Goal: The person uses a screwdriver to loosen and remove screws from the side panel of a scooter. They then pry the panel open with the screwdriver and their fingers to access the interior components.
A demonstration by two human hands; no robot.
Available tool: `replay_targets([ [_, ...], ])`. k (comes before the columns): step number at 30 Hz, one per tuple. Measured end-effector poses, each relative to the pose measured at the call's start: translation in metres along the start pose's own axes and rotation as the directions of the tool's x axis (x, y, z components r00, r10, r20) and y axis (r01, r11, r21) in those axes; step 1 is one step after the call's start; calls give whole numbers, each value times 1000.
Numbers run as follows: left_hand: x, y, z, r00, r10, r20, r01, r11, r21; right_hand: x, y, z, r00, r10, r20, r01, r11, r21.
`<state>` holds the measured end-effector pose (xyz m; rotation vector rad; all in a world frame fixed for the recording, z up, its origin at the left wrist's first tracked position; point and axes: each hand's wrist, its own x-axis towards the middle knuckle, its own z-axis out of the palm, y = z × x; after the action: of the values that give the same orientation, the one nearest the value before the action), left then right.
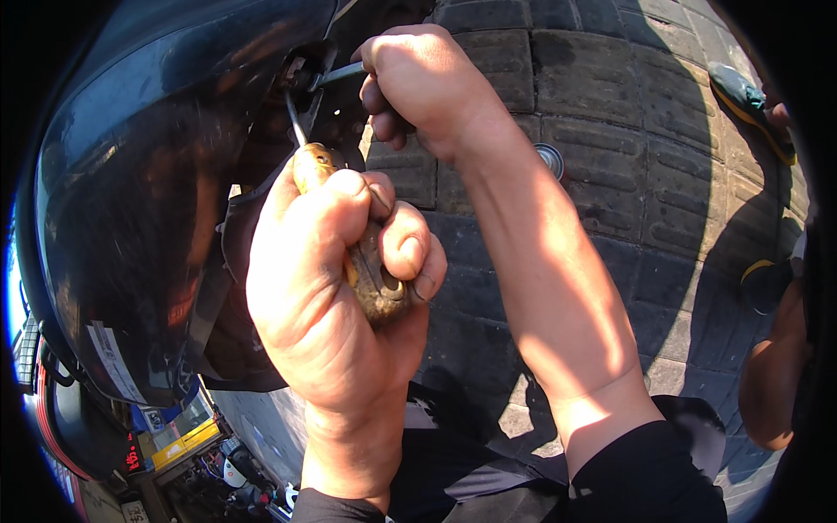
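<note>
My left hand (294, 281) is wrapped around the worn yellow handle of a screwdriver (379, 294). Its metal shaft runs up into a dark recess in the vehicle's glossy black body panel (131, 216). A metal wrench (340, 74) is gripped in my right hand (425, 85), above and to the right of the left. The wrench's far end reaches the fitting (299, 73) inside that recess, close to the screwdriver's tip. Shadow hides the exact contact of both tools. The right hand's fingers are smudged with dark grime.
A metal can (550, 160) stands on the paving blocks (588, 78), partly behind my right forearm. At the right edge are a shoe (739, 88) and another person's bare leg (771, 372). Several cluttered items (232, 471) lie at lower left, below a yellow-edged case (186, 444).
</note>
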<state>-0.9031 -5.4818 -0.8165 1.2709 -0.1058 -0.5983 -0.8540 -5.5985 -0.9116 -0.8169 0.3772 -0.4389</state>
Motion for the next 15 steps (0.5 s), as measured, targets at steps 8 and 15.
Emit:
replay_targets([
  [8, 3, -1, -2, 997, -4, 80, 6, 1000, -26, -49, 73, 61, 996, -62, -64, 67, 994, 82],
  [15, 1, -3, -1, 999, 4, 54, -1, 998, -63, -39, 56, 50, 956, 277, -97, -231, 914, 333],
])
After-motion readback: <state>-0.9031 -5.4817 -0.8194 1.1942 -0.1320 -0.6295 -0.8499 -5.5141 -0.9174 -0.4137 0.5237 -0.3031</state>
